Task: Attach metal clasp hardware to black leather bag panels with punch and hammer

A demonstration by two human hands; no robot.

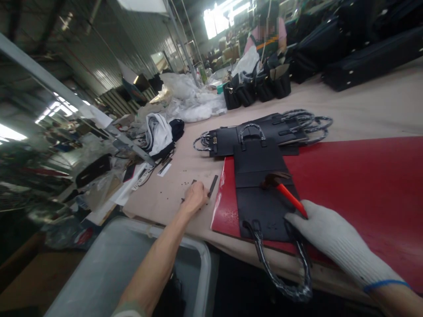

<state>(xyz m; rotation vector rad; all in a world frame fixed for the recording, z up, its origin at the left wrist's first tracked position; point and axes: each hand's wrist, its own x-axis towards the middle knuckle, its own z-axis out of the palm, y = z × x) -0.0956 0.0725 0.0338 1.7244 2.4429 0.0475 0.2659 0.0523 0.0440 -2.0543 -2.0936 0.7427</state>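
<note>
My right hand (333, 240), in a white knit glove, is closed round the orange handle of a hammer (280, 185) whose dark head rests on a flat black bag panel (261, 185). The panel lies on a red mat (357, 185), its braided handles (280, 277) hanging over the table's near edge. My bare left hand (194, 197) reaches to the beige tabletop left of the mat, fingers curled down among small dark pieces beside a thin black strip (212, 186). What those fingers pinch is hidden.
More black bag panels with handles (264, 132) are stacked behind the mat. Finished black bags (257, 86) stand farther back by a person in pink (266, 37). White cloth and clutter (185, 101) fill the left side. A grey bin (109, 268) sits below the table edge.
</note>
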